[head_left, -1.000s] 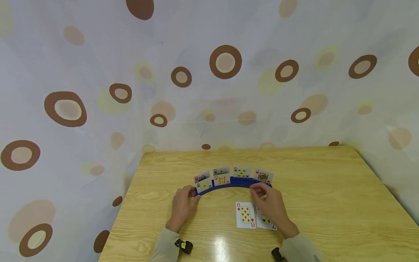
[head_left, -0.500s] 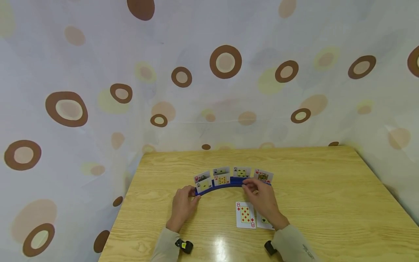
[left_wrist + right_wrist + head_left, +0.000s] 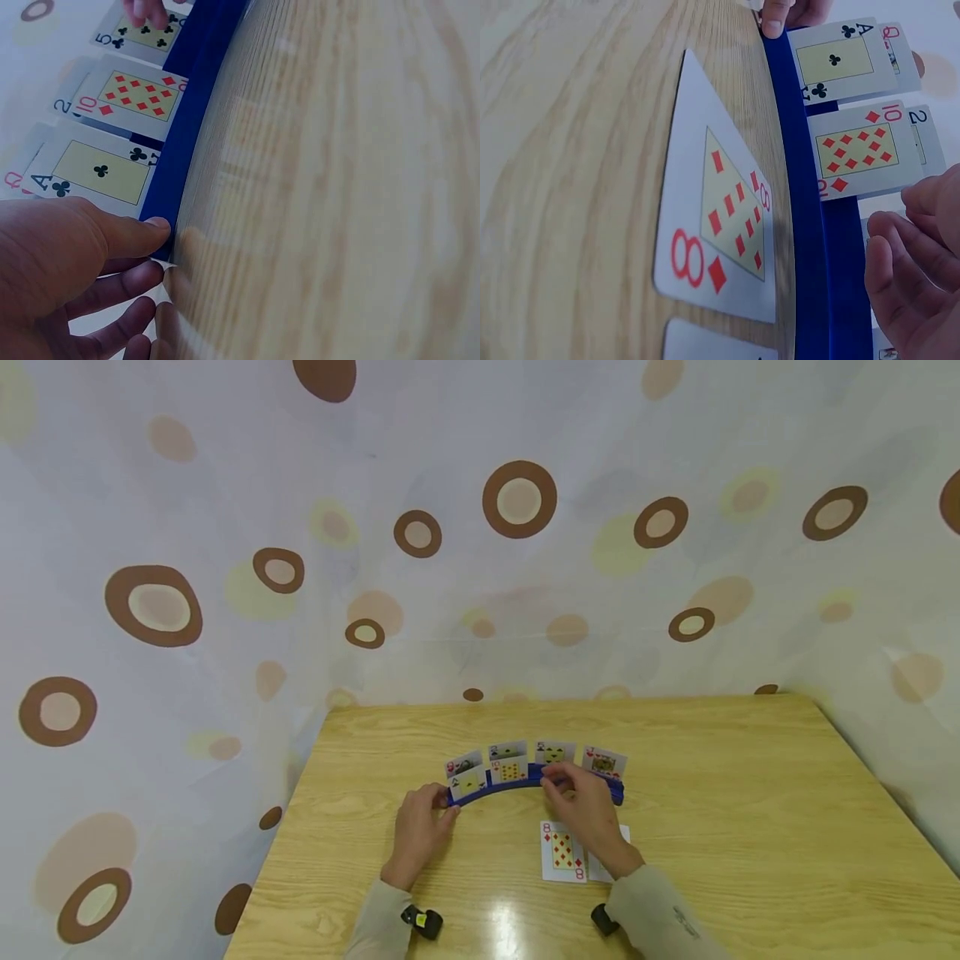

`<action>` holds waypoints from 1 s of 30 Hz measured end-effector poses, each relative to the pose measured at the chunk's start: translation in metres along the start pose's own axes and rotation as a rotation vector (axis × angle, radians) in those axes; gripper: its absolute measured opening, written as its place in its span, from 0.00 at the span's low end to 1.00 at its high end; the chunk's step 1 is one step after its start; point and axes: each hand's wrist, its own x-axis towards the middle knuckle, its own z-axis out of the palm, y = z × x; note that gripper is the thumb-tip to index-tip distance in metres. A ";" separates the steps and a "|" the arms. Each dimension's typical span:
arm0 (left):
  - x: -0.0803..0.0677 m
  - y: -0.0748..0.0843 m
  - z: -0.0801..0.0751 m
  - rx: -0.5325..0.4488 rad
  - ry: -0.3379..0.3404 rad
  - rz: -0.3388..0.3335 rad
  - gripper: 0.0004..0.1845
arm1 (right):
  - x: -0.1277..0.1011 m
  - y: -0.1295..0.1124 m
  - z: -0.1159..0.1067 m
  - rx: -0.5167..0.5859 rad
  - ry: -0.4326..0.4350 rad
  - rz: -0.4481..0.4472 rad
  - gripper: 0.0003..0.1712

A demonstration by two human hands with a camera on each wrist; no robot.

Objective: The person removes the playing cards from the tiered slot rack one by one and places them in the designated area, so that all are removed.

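Observation:
My left hand (image 3: 418,831) grips the left end of a curved blue playing card holder (image 3: 196,97), its thumb on the front edge. My right hand (image 3: 587,810) is over the holder's right half, fingers loosely curled, nothing between them. The front row bears an ace of clubs (image 3: 101,171) and a ten of diamonds (image 3: 859,150). Behind them stand a red queen (image 3: 461,763) and a two (image 3: 507,749). Farther right in the back row are a five of clubs (image 3: 553,752) and a red jack (image 3: 604,762).
An eight of diamonds (image 3: 562,852) lies face up on the wooden table (image 3: 750,827), in front of the holder. Beside it, another card (image 3: 600,870) is mostly covered by the right forearm. A patterned curtain (image 3: 570,577) hangs behind the table.
My right hand has moved left along the holder, from near the jack to the five, uncovering the holder's right end. The left hand has stayed in place.

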 end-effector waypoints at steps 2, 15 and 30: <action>0.001 0.000 0.000 0.002 0.006 0.009 0.10 | 0.003 -0.001 0.003 0.003 0.005 -0.005 0.10; 0.001 0.001 -0.001 -0.004 -0.004 0.010 0.10 | 0.014 0.004 0.024 0.016 0.040 0.089 0.08; 0.001 -0.002 0.002 0.004 0.011 0.022 0.11 | 0.019 0.008 0.033 0.021 0.026 0.072 0.03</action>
